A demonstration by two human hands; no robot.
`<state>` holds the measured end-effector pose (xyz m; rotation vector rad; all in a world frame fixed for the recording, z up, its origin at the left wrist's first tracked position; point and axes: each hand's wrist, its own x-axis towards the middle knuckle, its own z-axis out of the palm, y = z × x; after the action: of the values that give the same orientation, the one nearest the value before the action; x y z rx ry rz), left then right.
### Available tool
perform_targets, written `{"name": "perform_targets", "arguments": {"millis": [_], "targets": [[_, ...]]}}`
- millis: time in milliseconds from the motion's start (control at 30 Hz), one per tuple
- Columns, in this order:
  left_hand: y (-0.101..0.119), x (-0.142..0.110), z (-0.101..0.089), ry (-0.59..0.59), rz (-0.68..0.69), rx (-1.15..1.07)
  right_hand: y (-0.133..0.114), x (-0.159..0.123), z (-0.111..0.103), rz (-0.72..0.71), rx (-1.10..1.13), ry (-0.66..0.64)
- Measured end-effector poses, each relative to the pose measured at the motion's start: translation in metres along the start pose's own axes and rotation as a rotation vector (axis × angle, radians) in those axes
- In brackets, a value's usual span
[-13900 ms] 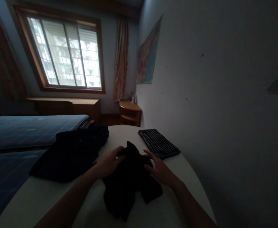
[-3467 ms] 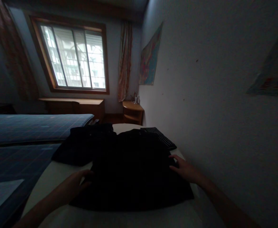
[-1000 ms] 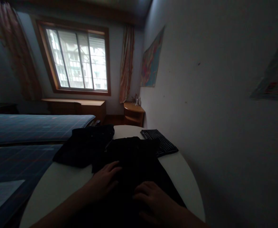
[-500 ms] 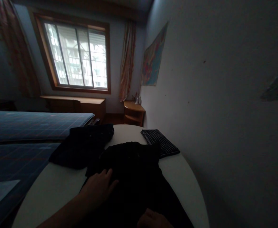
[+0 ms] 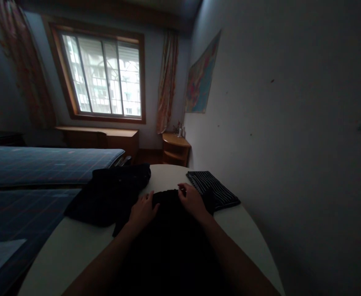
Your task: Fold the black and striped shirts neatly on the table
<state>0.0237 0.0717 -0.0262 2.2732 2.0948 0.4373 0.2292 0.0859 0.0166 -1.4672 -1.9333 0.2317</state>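
Observation:
A black garment that looks like a short-sleeved shirt (image 5: 174,246) lies spread on a round white table (image 5: 60,255), its far edge towards the window. My left hand (image 5: 143,211) rests on its upper left part, thumb held away from the fingers. At the far edge my right hand (image 5: 191,199) touches the cloth with bent fingers, a small gap showing between them. Folds are hard to make out in the dark fabric. A dark navy garment (image 5: 106,199) lies beside it on the left. A folded black-and-white striped cloth (image 5: 214,189) lies to the right, partly under the shirt's right side.
A bed with a blue checked mattress (image 5: 44,164) stands left of the table. The white wall (image 5: 275,164) runs close along the right, with a map (image 5: 201,76) on it. Beyond are a wooden desk (image 5: 121,133) and a corner shelf (image 5: 176,142).
Half a second ago my right hand was low at the near side; it has moved forward to the shirt's far edge. My left hand has also moved slightly forward.

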Motion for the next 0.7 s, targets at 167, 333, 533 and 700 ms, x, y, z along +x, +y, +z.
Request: {"name": "perform_targets", "arguments": {"millis": [167, 333, 533, 700], "targets": [[-0.004, 0.004, 0.009, -0.031, 0.017, -0.019, 0.013, 0.021, 0.023, 0.19, -0.126, -0.161], [-0.001, 0.004, 0.0, -0.017, 0.088, -0.028, 0.023, 0.022, 0.021, 0.189, -0.049, -0.239], [0.01, -0.002, -0.025, -0.03, 0.095, -0.007, 0.023, 0.023, -0.023, 0.086, 0.145, -0.516], [0.016, -0.005, -0.055, -0.258, 0.071, -0.112, 0.023, 0.019, -0.043, 0.242, 0.22, -0.656]]}}
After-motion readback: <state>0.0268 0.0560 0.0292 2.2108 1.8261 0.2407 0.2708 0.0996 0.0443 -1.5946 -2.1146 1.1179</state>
